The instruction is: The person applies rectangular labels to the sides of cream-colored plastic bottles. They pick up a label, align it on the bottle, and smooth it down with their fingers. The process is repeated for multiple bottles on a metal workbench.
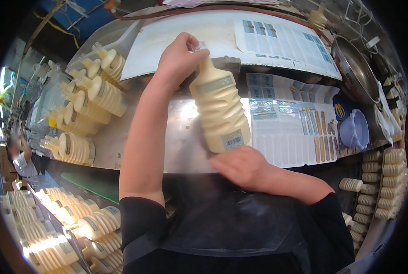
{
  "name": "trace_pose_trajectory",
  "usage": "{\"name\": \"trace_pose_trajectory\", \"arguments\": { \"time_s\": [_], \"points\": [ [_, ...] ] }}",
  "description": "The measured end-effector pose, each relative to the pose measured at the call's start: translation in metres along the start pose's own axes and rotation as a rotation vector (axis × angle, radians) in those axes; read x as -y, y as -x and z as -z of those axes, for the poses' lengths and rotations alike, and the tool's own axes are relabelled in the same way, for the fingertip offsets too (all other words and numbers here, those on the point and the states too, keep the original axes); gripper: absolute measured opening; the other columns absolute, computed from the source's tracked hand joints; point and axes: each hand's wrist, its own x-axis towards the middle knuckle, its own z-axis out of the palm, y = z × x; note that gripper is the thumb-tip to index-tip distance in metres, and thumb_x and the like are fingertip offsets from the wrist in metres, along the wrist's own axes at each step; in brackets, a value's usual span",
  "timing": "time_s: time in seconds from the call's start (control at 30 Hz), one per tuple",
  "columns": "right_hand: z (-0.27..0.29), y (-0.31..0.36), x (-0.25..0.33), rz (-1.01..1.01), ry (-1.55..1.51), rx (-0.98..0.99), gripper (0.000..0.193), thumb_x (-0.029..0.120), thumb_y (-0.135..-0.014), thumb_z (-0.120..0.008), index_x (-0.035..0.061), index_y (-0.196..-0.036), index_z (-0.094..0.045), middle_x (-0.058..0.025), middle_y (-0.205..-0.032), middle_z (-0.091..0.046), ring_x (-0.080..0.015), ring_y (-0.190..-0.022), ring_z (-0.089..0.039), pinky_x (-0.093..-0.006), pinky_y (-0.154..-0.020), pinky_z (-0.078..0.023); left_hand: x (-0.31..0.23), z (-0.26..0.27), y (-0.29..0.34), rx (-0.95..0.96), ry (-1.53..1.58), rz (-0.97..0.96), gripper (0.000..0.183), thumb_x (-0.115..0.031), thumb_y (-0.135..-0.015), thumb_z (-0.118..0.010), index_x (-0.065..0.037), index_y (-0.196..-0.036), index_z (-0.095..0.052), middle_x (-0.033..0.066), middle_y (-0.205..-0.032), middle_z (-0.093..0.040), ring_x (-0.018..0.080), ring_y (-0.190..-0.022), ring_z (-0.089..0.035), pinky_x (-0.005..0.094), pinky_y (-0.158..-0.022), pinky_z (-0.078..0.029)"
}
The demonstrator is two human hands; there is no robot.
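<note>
While the left grip (180,55) holds cream bottle (220,107), right grip (242,166) below, perhaps touching.

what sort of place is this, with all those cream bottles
Probably a small workshop or factory: rows of ribbed cream plastic bottles flank a shiny grey metal-looking workbench, and a flat white backing sheet with blue and gold stickers lies out.

From my position, the left hand (179,57) partly conceals the neck of the cream ribbed bottle (216,107). The right hand (242,165) is blurred; its fingertips, and any contact with the bottle's base, cannot be resolved. Print on the upper label sheet (286,43) is too small to read. The far-left co-worker (25,162) is indistinct. The view's rim cuts off the lower-left bottle stack (51,249).
</note>
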Motion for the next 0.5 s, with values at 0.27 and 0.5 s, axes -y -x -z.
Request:
{"name": "trace_pose_trajectory", "arguments": {
  "time_s": [0.27,0.5],
  "points": [
    [-0.001,0.027,-0.046,-0.824,-0.284,-0.546,0.033,0.007,-0.095,-0.066,0.0008,-0.127,-0.064,-0.0158,-0.109,-0.072,-0.0247,-0.101,-0.069,-0.0342,-0.090,-0.054,0.004,0.036,0.073,0.000,0.527,0.048,0.019,-0.021,-0.097,-0.071,-0.010,-0.096,-0.056,0.0055,-0.099,-0.072,0.0097,-0.088,-0.062,0.0253,-0.081,-0.050],
    [0.031,0.032,-0.077,-1.036,-0.874,-0.613,0.032,0.012,-0.102,-0.062,0.0042,-0.133,-0.064,-0.0058,-0.119,-0.068,-0.0132,-0.106,-0.065,-0.0267,-0.092,-0.052,0.005,0.055,0.149,-0.340,0.538,-0.190,0.016,-0.006,-0.094,-0.076,-0.006,-0.096,-0.059,0.0063,-0.098,-0.072,0.0110,-0.094,-0.065,0.0250,-0.086,-0.051]
  ]
}}
